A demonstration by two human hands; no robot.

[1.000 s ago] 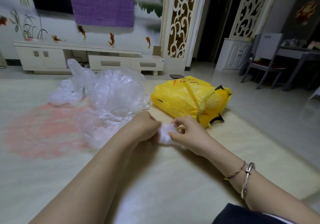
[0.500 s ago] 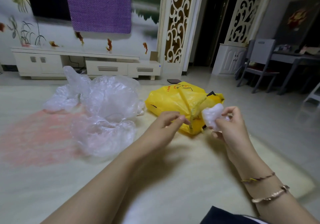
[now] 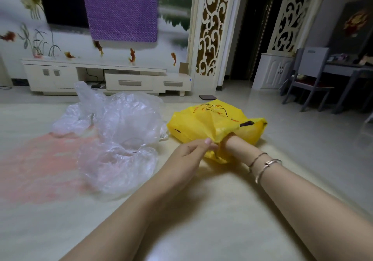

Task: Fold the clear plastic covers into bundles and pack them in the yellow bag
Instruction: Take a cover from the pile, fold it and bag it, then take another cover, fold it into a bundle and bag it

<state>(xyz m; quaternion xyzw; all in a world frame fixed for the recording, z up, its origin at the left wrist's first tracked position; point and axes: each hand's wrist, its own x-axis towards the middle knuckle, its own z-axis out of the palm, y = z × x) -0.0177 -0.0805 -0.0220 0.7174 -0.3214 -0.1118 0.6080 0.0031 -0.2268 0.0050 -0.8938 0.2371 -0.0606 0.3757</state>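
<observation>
Beside crinkly clear covers point(image 3: 121, 137), left hand point(image 3: 191, 149) pinches glossy yellow bag point(image 3: 207, 123).

**Right hand inside yellow bag**

Left hand point(image 3: 194, 149) pinching the rim of the crinkled yellow plastic bag point(image 3: 203, 123) on the pale floor point(image 3: 201, 210); right hand hidden inside past the braceleted wrist. Heap of clear plastic covers point(image 3: 121, 137) just left of the bag.

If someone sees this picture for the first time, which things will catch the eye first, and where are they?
The bright yellow bag lies on the floor at centre right; the left hand pinches its opening, and the right arm goes into it, so the right hand is hidden inside. To the left of the bag lies a heap of clear plastic covers, loose and crumpled. On the far wall hangs a purple cloth.
</observation>
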